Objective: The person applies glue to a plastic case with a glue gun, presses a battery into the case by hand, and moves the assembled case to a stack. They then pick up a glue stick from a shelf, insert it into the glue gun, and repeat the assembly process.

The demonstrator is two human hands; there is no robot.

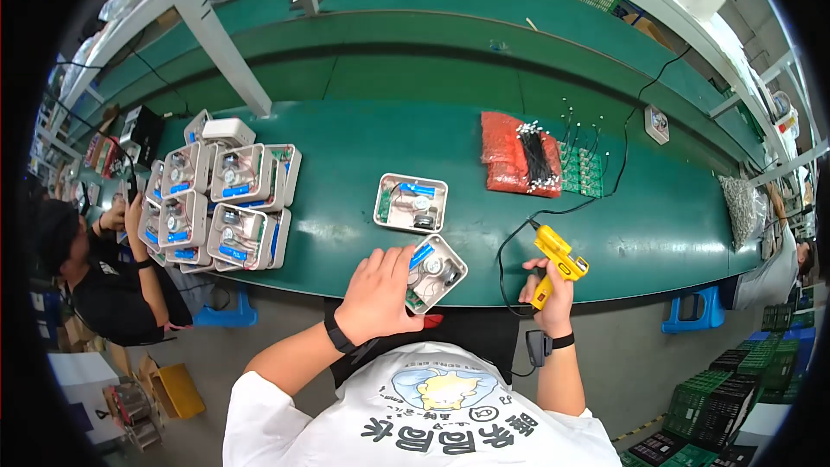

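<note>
My left hand (377, 291) is closed on the rim of a white plastic housing (448, 282), tilted at the table's near edge. Inside that housing are a blue cylindrical battery, a round part like a speaker, wires and a piece of green circuit board. A yellow glue gun (562, 258) is in my right hand (554, 301), fingers wrapped round its handle; its nose points away and to the left. Just beyond the held housing, a second open housing (411, 204) with similar parts lies flat on the table, touched by neither hand.
Stacked housings (226, 195) fill the table's left side. Farther right lie a red bubble-wrap bag (501, 154), black wires (539, 157) and green circuit boards (586, 171). A black cord (619, 175) runs across the right side. Another person (95, 268) works at far left.
</note>
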